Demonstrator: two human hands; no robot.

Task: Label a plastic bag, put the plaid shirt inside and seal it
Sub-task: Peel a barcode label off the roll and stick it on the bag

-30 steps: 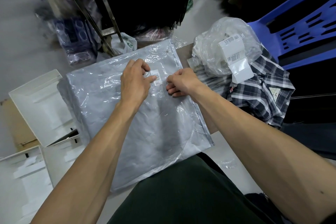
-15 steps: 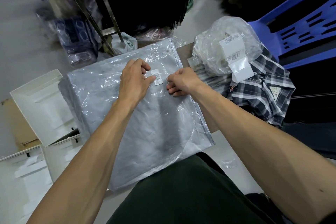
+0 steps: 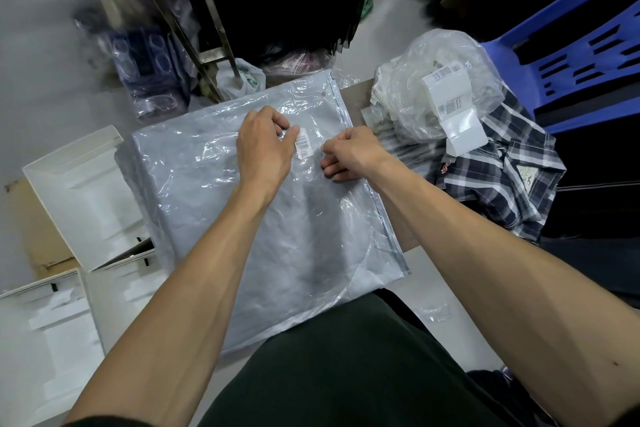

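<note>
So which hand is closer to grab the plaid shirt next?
The right hand. The plaid shirt lies just beyond it on that side, while the left hand rests on the plastic bag by the barcode sticker.

A small white barcode label [image 3: 303, 147] lies on the flat clear plastic bag [image 3: 242, 218], between both hands' fingertips [image 3: 293, 131]; the folded plaid shirt [image 3: 509, 180] rests right of them, beneath a crumpled clear bag [image 3: 415, 107].

The bag [image 3: 242, 218] is glossy, wrinkled clear plastic, its label [image 3: 303, 148] matt paper, the shirt [image 3: 502, 184] soft woven cloth, the chair [image 3: 571, 55] smooth plastic.
</note>
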